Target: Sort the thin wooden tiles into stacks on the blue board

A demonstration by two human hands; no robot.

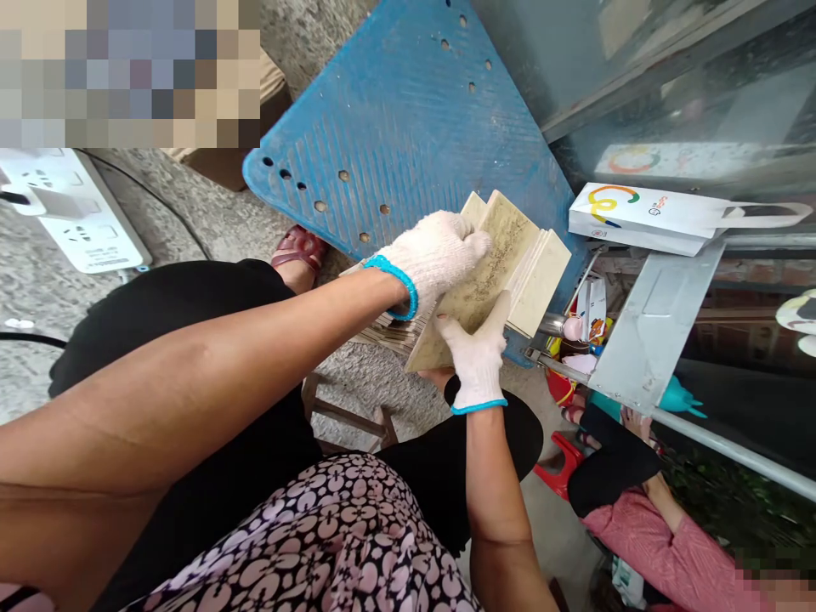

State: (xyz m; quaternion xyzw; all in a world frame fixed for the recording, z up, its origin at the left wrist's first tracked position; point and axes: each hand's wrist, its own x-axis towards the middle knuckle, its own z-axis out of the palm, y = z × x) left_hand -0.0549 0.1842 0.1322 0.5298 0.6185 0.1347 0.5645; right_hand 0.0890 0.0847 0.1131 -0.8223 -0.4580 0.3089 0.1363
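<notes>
A thin beige board (468, 299) with brownish specks and dust on its face tilts in front of me. My right hand (477, 353), in a white glove with a blue cuff, grips its near edge, thumb and fingers spread apart over the face. Over the board's upper left part lies my left hand (439, 259), gloved alike. Its fingers are curled closed, and whatever they hold, if anything, is hidden. A stack of pale boards (541, 285) rests just right of the tilted one. More stacked thin boards (399, 331) show under my left wrist.
A blue plastic pallet-like board (408, 144) with holes lies beneath the stacks. On the right, a white paper bag (643, 217) sits by a metal frame (656, 331). A power strip (82, 212) is at left. Another person in a pink top (663, 535) sits at lower right.
</notes>
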